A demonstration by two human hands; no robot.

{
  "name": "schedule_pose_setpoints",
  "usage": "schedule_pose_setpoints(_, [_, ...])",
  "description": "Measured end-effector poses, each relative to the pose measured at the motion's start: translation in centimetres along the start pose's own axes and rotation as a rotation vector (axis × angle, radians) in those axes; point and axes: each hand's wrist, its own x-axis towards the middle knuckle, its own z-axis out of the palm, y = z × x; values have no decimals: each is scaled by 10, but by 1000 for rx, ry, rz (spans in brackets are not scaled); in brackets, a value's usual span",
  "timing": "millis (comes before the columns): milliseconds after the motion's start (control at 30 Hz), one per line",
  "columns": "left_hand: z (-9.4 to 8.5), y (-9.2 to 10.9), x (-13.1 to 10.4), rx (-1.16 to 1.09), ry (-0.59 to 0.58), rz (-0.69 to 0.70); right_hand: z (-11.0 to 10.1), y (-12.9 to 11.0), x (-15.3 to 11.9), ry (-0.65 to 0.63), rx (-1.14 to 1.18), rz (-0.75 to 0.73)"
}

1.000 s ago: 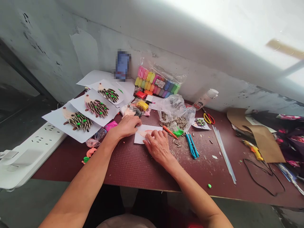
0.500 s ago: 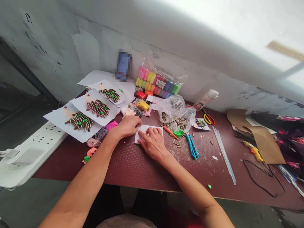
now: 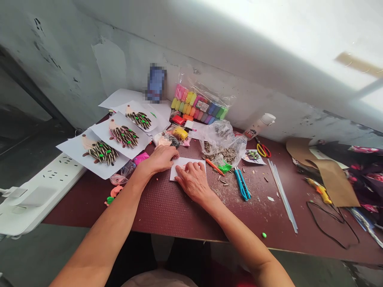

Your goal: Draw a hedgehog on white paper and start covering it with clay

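The white card point(image 3: 183, 161) seems to be being pressed under the half-spread right hand point(image 3: 193, 179), nothing seen pinched; whether its corner is gripped by the curled left hand point(image 3: 165, 158) cannot be told. Steady flattening is called for. Compared with a second ago, more of the orange patch point(image 3: 184, 164) is covered.

A makeshift craft corner is showing here, though the view is leaving open whether it belongs to a home or a workshop. A scuffed, peeling wall point(image 3: 134, 50) is standing behind a dark red worktable point(image 3: 155, 215). Bagged coloured clay point(image 3: 200, 104) is leaning at upper centre, scissors point(image 3: 263, 150) and a blue cutter point(image 3: 241, 184) are lying right of centre, and seed-covered hedgehog pictures point(image 3: 124, 136) are spreading across the left.
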Motion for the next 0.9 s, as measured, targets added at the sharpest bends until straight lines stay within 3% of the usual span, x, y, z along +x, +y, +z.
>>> schedule_pose_setpoints(900, [1, 0, -1, 19, 3, 13, -4, 2, -8, 4, -118, 87])
